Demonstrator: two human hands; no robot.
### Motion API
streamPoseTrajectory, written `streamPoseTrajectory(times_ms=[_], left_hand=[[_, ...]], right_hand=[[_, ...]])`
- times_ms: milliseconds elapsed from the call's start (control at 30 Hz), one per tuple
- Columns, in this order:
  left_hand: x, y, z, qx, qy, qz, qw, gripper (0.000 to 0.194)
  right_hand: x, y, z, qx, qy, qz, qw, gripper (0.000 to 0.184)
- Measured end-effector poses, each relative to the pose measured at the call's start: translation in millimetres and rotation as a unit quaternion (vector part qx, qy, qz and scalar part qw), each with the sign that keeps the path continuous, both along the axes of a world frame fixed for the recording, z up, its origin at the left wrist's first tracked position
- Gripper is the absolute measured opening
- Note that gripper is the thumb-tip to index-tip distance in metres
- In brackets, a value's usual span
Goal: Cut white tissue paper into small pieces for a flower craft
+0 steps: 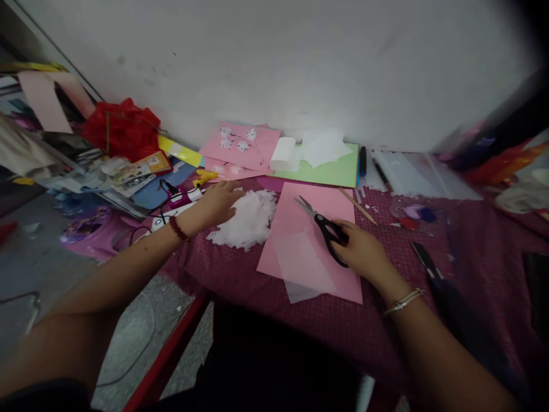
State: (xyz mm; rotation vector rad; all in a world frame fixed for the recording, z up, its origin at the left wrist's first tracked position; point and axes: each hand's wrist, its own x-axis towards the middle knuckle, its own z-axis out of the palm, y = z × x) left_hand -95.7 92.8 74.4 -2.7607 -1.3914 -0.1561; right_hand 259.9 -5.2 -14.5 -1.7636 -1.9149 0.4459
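Right hand (360,249) hides part of the scissors (325,222). Left hand (219,203) overlaps white paper pile (253,220); contact unclear. Orange item (506,166), right side, blurred, unidentifiable. Right forearm (437,337) cut off at bottom.

Dark-red bracelet (177,230), silvery bangle (404,301), black sleeve (47,396)

White pile (250,221) between the hands (218,204)
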Motion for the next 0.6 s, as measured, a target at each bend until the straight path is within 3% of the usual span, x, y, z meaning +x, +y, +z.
streamPoseTrajectory(times_ms=[100,200,300,400,500,600], left_hand=[[30.8,-10.8,-6.0,-0.059,-0.023,-0.068,0.996,0.037],[72.5,-8.2,-21.9,-0.136,-0.034,-0.114,0.984,0.031],[102.7,0.7,-41.0,-0.168,-0.027,-0.104,0.980,0.024],[114.4,9.3,-51.4,-0.168,-0.025,-0.080,0.982,0.022],[112.9,16.4,-47.0,-0.166,-0.020,-0.058,0.984,0.021],[102.2,23.0,-27.3,-0.137,-0.022,-0.030,0.990,0.019]], right_hand=[[0.5,0.6,0.0,0.012,0.005,0.002,1.000,0.048],[0.6,0.4,0.5,0.017,0.011,0.006,1.000,0.047],[0.0,0.0,2.6,0.021,0.012,0.017,1.000,0.046],[-0.5,0.2,4.6,0.023,0.004,0.022,0.999,0.045],[-0.4,1.2,5.2,0.026,-0.004,0.026,0.999,0.045],[-0.1,1.8,5.3,0.030,-0.007,0.032,0.999,0.045]])
